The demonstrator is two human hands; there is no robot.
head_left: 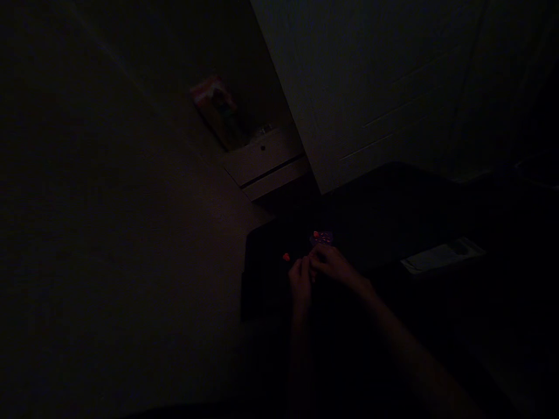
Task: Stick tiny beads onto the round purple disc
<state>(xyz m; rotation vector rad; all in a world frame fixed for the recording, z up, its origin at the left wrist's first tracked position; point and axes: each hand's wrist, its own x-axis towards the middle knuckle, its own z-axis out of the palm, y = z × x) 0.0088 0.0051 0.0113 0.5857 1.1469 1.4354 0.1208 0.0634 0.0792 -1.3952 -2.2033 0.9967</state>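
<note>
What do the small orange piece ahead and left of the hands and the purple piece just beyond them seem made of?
Orange piece: perhaps plastic or modelling clay, going by its vivid colour and lumpy outline; finish unclear. Purple piece: possibly plastic, from its colour and pale spots, though the darkness hides its finish.

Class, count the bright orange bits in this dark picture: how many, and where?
2. One orange bit lies on the dark table, left of the left hand; another orange bit is at the purple thing, beyond the right hand. The hands may hide more.
</note>
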